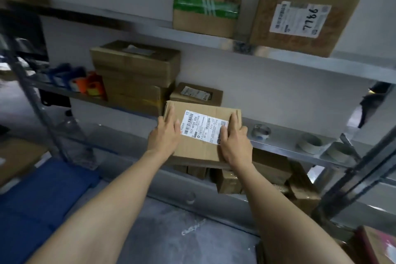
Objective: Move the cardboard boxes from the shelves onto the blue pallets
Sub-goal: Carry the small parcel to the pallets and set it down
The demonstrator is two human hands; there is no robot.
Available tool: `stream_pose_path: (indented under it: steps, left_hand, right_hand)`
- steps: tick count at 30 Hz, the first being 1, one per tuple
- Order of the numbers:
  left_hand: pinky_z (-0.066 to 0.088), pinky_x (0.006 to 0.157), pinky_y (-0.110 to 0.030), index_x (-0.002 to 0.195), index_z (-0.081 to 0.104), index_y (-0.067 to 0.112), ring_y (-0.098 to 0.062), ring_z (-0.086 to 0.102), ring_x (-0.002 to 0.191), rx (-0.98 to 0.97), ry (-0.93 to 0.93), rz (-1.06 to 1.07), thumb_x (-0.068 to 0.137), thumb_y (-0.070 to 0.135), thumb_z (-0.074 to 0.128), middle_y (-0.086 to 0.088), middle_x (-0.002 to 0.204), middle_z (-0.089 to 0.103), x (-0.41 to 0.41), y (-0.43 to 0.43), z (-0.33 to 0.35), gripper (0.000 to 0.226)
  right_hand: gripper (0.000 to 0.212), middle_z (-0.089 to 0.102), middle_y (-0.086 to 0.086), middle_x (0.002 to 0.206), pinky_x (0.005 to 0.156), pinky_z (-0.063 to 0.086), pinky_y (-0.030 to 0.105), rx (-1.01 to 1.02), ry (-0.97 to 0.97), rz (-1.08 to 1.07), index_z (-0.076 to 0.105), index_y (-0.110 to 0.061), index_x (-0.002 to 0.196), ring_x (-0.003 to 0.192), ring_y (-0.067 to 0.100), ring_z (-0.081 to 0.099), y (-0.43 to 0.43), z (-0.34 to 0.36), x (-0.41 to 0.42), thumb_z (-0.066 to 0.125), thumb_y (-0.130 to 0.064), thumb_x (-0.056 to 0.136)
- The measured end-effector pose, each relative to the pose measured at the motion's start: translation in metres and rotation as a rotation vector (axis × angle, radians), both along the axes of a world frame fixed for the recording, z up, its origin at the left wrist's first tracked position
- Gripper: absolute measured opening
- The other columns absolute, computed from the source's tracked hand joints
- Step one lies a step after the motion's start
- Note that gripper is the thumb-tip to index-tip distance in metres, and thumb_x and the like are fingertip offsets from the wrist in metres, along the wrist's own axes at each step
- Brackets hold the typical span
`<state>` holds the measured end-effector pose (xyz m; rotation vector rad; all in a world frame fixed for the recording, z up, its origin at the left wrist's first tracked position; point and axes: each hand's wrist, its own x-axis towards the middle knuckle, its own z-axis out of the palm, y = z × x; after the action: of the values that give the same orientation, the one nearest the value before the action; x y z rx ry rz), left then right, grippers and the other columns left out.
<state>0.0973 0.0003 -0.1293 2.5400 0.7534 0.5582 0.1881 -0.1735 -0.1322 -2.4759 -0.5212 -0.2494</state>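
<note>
Tape rolls (309, 142) right of box (203, 152)

Blur and cut-offs round your labelled box (203, 133)
Up-left of it, you've got blue-and-orange items (81, 83) smeared beyond telling; below it, lower boxes (227, 180) sit half hidden; down-left, the blue pallet (32, 210) runs off frame.
</note>
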Motion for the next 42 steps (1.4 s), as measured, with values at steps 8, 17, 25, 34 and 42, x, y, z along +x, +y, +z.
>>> stream_pose_path:
  steps: [8, 17, 25, 34, 42]
  left_hand:
    - [0.044, 0.082, -0.043, 0.153, -0.003, 0.031, -0.042, 0.057, 0.103, 0.003, 0.022, 0.316, 0.103, 0.042, 0.022, -0.017, 0.137, 0.04, -0.093, 0.073, -0.006, 0.057]
    - [0.044, 0.082, -0.045, 0.153, 0.001, 0.031, -0.042, 0.056, 0.103, -0.04, 0.03, 0.536, 0.103, 0.039, 0.025, -0.02, 0.133, 0.04, -0.173, 0.166, -0.022, 0.056]
    - [0.04, 0.069, -0.038, 0.153, 0.002, 0.027, -0.041, 0.056, 0.092, -0.049, 0.018, 0.666, 0.103, 0.037, 0.023, -0.02, 0.124, 0.043, -0.221, 0.261, -0.026, 0.055]
    - [0.043, 0.074, -0.04, 0.153, -0.004, 0.029, -0.04, 0.057, 0.097, -0.07, 0.029, 0.762, 0.103, 0.039, 0.021, -0.02, 0.134, 0.04, -0.264, 0.347, -0.029, 0.057]
    - [0.045, 0.069, -0.039, 0.153, -0.004, 0.029, -0.039, 0.059, 0.092, -0.094, 0.044, 0.85, 0.103, 0.04, 0.02, -0.018, 0.141, 0.034, -0.273, 0.409, -0.036, 0.057]
  right_hand:
    - [0.058, 0.041, 0.011, 0.134, 0.07, 0.043, 0.029, -0.014, 0.054, 0.268, 0.002, -0.035, 0.154, 0.085, 0.016, 0.051, 0.104, -0.009, -0.054, 0.024, -0.052, 0.103]
    - [0.058, 0.04, 0.013, 0.134, 0.082, 0.049, 0.04, -0.097, 0.078, 0.466, -0.001, -0.035, 0.153, 0.098, 0.03, 0.06, 0.225, -0.021, -0.112, 0.021, -0.052, 0.102]
    - [0.057, 0.041, 0.014, 0.133, 0.086, 0.049, 0.045, -0.133, 0.066, 0.602, -0.002, -0.034, 0.153, 0.101, 0.033, 0.061, 0.342, -0.019, -0.148, 0.021, -0.05, 0.103]
    - [0.056, 0.041, 0.014, 0.128, 0.082, 0.047, 0.041, -0.148, 0.083, 0.715, 0.002, -0.033, 0.152, 0.099, 0.032, 0.059, 0.443, -0.021, -0.183, 0.024, -0.048, 0.103]
    - [0.057, 0.041, 0.014, 0.128, 0.084, 0.049, 0.044, -0.186, 0.078, 0.798, 0.001, -0.032, 0.154, 0.098, 0.033, 0.059, 0.524, -0.03, -0.184, 0.022, -0.048, 0.103]
